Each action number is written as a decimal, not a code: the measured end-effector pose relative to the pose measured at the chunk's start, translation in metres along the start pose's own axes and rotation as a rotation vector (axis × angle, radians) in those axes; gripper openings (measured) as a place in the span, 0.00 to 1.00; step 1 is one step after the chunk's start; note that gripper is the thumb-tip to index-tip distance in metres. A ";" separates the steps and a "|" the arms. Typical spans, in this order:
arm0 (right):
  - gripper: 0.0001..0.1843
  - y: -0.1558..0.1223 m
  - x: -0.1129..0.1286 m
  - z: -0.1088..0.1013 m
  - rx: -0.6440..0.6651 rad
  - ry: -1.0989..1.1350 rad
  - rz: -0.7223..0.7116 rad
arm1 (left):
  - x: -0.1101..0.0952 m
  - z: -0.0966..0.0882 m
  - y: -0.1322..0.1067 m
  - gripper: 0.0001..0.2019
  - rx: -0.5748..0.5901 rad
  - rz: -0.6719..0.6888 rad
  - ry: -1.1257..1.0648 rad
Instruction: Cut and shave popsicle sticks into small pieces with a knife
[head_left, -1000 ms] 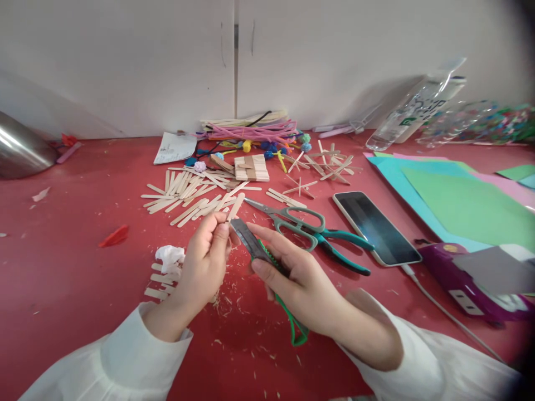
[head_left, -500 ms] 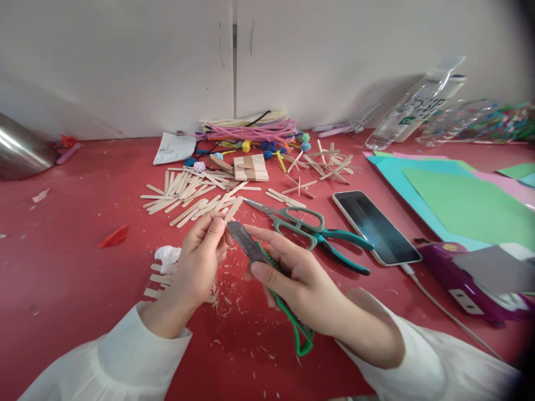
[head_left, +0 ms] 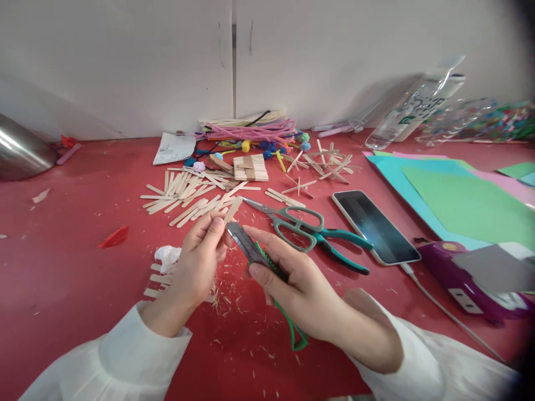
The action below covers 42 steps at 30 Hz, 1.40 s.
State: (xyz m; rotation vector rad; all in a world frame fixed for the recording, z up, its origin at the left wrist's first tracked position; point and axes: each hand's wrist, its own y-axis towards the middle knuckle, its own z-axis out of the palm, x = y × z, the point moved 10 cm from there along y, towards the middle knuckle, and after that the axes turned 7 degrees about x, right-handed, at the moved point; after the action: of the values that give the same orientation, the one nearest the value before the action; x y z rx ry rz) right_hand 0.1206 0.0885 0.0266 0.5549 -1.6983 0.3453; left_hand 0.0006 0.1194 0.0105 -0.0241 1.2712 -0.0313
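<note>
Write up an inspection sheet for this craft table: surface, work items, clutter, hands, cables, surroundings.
Surface: red tabletop, littered with pale wood shavings below the hands.
Job's things: flat wooden craft stick; green-handled utility knife, blade out, tip close to the stick.
Clutter: pile of loose wooden sticks, green-handled scissors, dark-screened smartphone, coloured paper sheets, pink pipe cleaners, crumpled white paper.
Hands: left hand pinches the stick; right hand grips the knife.
Cables: white cable runs from the smartphone toward the near right.
Surroundings: white wall behind; clear plastic bottle far right; metal bowl far left.
</note>
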 end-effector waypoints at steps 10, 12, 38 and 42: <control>0.25 0.003 -0.011 0.009 0.063 0.358 0.151 | 0.012 0.006 0.002 0.09 0.096 -0.141 -0.231; 0.26 0.003 -0.011 0.010 0.067 0.409 0.168 | 0.013 0.006 0.002 0.09 0.109 -0.148 -0.254; 0.11 0.004 0.000 -0.059 -0.427 -0.062 0.015 | 0.015 0.016 -0.004 0.08 0.138 -0.164 -0.079; 0.10 0.008 0.005 -0.050 -0.403 -0.246 -0.027 | 0.017 0.026 -0.007 0.11 0.251 -0.123 0.117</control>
State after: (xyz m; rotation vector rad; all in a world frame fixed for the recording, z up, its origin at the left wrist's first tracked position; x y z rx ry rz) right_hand 0.1572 0.1204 0.0424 0.3296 -1.9296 -0.0924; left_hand 0.0306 0.1117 0.0024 0.1168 1.3737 -0.3017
